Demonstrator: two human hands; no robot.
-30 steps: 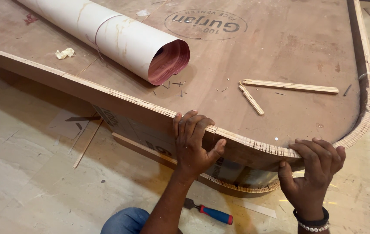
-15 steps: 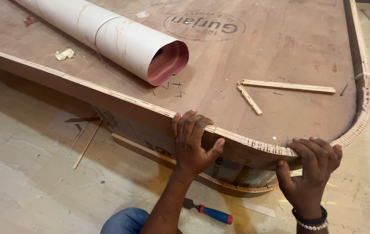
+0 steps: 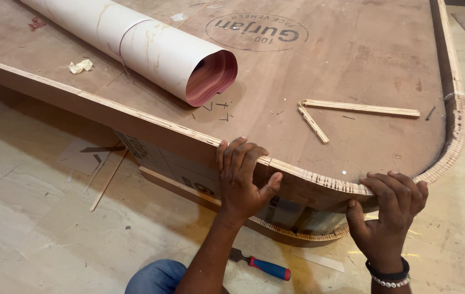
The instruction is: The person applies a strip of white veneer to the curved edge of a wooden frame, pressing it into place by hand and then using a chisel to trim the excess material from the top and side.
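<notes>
A large plywood panel [image 3: 352, 60] with a raised rim and rounded corner fills the upper view. My left hand [image 3: 243, 177] grips the rim [image 3: 150, 128] where the straight edge meets the curve, fingers hooked over the top. My right hand [image 3: 387, 209], with a bracelet at the wrist, grips the kerfed curved edge strip [image 3: 450, 158] at the corner, fingers over the top and thumb below.
A rolled white laminate sheet [image 3: 145, 46] lies on the panel at upper left. Two thin wood strips [image 3: 352, 109] and small nails lie near the middle. A chisel with a red and blue handle [image 3: 262, 265] lies on the floor near my knee [image 3: 156, 277]. A crumpled paper scrap [image 3: 81, 66] sits left.
Both hands stay on the rim; the view shifted slightly and my right hand's fingers settled a little along the curved edge.
</notes>
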